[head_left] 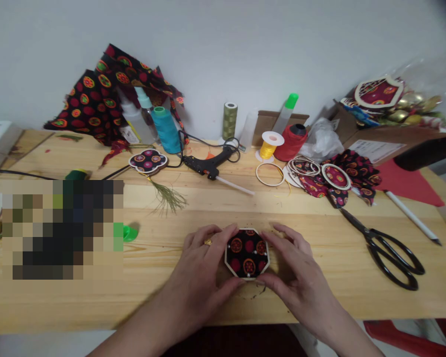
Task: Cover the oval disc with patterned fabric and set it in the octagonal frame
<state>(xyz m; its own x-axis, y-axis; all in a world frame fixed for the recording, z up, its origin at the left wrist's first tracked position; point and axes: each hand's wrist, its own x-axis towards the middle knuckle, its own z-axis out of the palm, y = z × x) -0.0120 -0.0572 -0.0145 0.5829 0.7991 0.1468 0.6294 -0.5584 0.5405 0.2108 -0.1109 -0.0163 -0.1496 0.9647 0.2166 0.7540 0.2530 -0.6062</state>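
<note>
An octagonal piece covered in dark patterned fabric (247, 254), with a pale rim, lies near the front of the wooden table (204, 208). Its cloth is black with red and orange round motifs, and a few small pale dots show on it. From the left side my left hand (204, 263) grips its edge between thumb and fingers; a gold ring is on one finger. My right hand (295, 265) holds the opposite edge in the same way. What lies beneath the piece is hidden.
Black-handled scissors (390, 253) and a white pen (412, 215) lie at right. Behind are a glue gun (211, 163), a tasselled fabric piece (148, 161), thread spools (167, 130), wooden rings (270, 174) and a cardboard box (386, 139). A green cap (130, 233) sits left, beside a blurred-out patch.
</note>
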